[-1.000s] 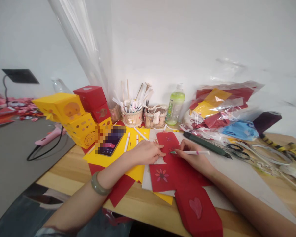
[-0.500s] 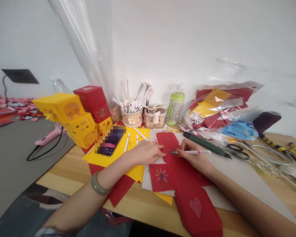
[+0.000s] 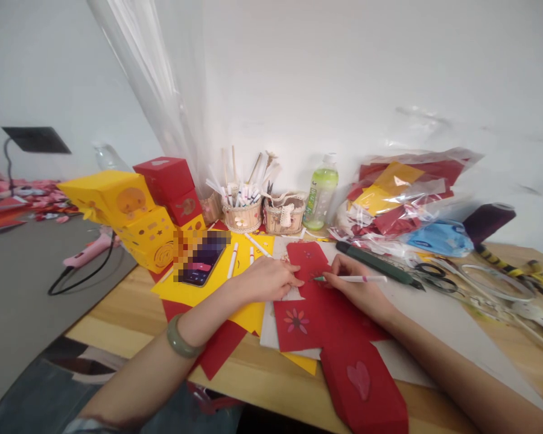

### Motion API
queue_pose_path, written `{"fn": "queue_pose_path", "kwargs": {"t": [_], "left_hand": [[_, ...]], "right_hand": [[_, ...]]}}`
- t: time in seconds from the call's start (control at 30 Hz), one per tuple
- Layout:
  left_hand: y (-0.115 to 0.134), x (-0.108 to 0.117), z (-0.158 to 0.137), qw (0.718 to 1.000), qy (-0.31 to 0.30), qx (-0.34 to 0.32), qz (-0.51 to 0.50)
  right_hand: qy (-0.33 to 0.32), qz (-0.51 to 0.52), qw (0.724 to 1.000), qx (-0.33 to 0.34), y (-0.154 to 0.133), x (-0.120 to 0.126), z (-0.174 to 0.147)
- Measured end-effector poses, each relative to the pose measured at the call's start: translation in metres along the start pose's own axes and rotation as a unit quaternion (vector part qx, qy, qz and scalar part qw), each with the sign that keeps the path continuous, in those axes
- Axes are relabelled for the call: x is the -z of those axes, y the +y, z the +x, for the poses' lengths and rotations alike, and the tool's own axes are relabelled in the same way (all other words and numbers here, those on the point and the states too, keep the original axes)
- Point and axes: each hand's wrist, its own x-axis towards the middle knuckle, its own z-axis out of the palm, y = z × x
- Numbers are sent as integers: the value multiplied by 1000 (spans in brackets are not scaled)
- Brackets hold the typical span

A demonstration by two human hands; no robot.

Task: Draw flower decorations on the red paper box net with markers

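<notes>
My right hand (image 3: 353, 281) is closed round a white marker (image 3: 364, 279) with a green tip. The tip touches a red paper box cutout (image 3: 344, 319) that lies unfolded, near a small drawn motif. On the cutout's left edge rests my left hand (image 3: 271, 278), empty, fingers apart and pressing the paper. A flower (image 3: 295, 321) in pink, orange and purple petals is drawn on the lower left panel, and a pink heart (image 3: 359, 380) on the nearest one. That nearest panel hangs over the table's front edge.
Left stand stacked yellow boxes (image 3: 140, 232) and red boxes (image 3: 169, 187), then a phone (image 3: 203, 259) on yellow paper. Behind are a pen basket (image 3: 243, 217) and a green bottle (image 3: 322, 193). Right lie a dark green craft knife (image 3: 377, 265), scissors (image 3: 437, 277) and a plastic bag of paper scraps (image 3: 393, 199).
</notes>
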Motion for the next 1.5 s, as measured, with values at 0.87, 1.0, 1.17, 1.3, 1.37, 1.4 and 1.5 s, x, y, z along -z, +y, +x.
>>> {"fn": "queue_pose_path", "kwargs": {"t": [0.87,1.0,1.17,1.3,1.37,1.4,1.5], "left_hand": [[1,1,0,1000,-6,-4,4],[1,1,0,1000,-4,-5,3],[1,1,0,1000,-5,-4,6],[1,2,-1,1000,-6,-5,7],[2,2,0,1000,-6,-7,6],[2,2,0,1000,-6,-9,6],[1,2,0,1000,-3,-10,5]], "right_hand": [[-20,-10,1000,16,5,-4,0],[-13,-11,1000,13,5,-2,0],[-4,-13,1000,11,8,-1,0],[1,-11,1000,5,12,0,0],[0,-6,1000,2,12,0,0],[0,-4,1000,1,12,0,0],[0,-4,1000,1,11,0,1]]}}
